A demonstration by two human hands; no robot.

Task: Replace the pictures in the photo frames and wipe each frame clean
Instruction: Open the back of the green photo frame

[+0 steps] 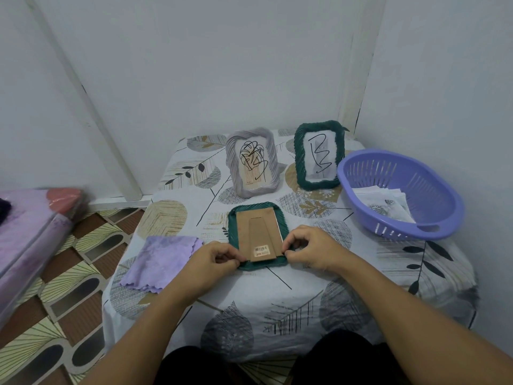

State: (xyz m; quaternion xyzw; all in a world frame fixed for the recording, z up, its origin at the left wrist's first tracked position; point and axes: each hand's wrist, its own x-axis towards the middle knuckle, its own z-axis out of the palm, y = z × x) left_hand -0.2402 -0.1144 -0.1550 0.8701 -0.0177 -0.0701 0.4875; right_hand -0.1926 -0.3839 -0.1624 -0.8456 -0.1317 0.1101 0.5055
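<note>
A dark green photo frame (pixel 256 210) lies face down on the table, its brown cardboard backing (pixel 258 234) with the fold-out stand facing up. My left hand (pixel 215 257) pinches the backing's near left corner. My right hand (pixel 308 250) pinches its near right corner. Behind it a grey frame (pixel 233 165) stands upright with a scribble picture. To the right of that one, a second green frame (pixel 299 168) stands upright with a black squiggle picture. A purple cloth (pixel 161 262) lies flat, left of my left hand.
A purple plastic basket (pixel 433 229) with several paper pictures (pixel 388 204) in it sits at the table's right edge. The table wears a leaf-patterned cover (pixel 249 301) and stands in a wall corner. A purple mattress (pixel 27 232) lies on the floor at left.
</note>
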